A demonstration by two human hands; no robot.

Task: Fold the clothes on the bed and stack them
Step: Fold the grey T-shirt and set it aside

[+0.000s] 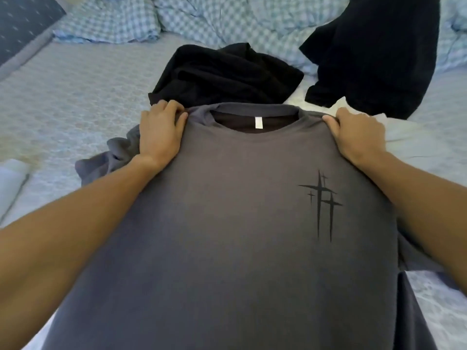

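Note:
A grey T-shirt [227,210] with a black cross print on its chest is stretched out front side up between my hands, collar pointing away from me. My left hand [159,132] grips its left shoulder, fingers curled into the cloth. My right hand [356,135] pinches the right shoulder, thumb on top. The left sleeve bunches beside my left wrist. A crumpled black garment [227,74] lies on the bed just beyond the collar. Another black garment [374,54] lies at the far right.
The pale patterned bedsheet [70,97] spreads to the left. A blue checked duvet [202,18] is heaped along the far side. A dark pillow [22,24] sits at the top left corner. A white cloth [404,132] lies under my right hand.

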